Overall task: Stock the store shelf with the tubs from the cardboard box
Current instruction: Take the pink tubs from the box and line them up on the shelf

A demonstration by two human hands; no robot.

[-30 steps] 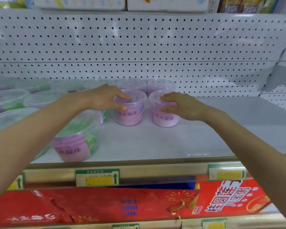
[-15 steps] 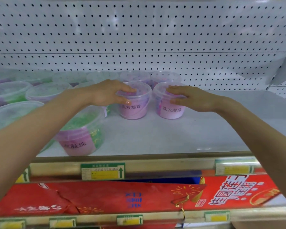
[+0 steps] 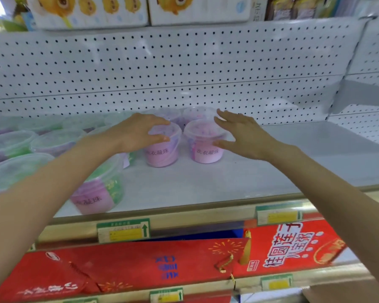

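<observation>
Two small clear tubs with pink contents stand side by side on the white shelf [image 3: 271, 171]. My left hand [image 3: 138, 132] grips the left pink tub [image 3: 162, 155], with the fingers curved over its lid and the thumb at its side. My right hand [image 3: 239, 134] hovers at the right side of the right pink tub [image 3: 206, 149] with its fingers spread and straight; only the thumb is near the tub's wall. Two more small tubs [image 3: 195, 112] stand right behind the pair, against the pegboard.
Several larger clear tubs with green and pink contents [image 3: 96, 193] fill the shelf's left part. The shelf's right part is bare. Red gift boxes [image 3: 140, 265] lie on the shelf below. A cardboard corner [image 3: 348, 294] shows at bottom right. Boxes sit on the shelf above.
My right hand has let go of the right tub's lid and spread its fingers. The left hand stays on the left tub. The view has tilted up a little.
</observation>
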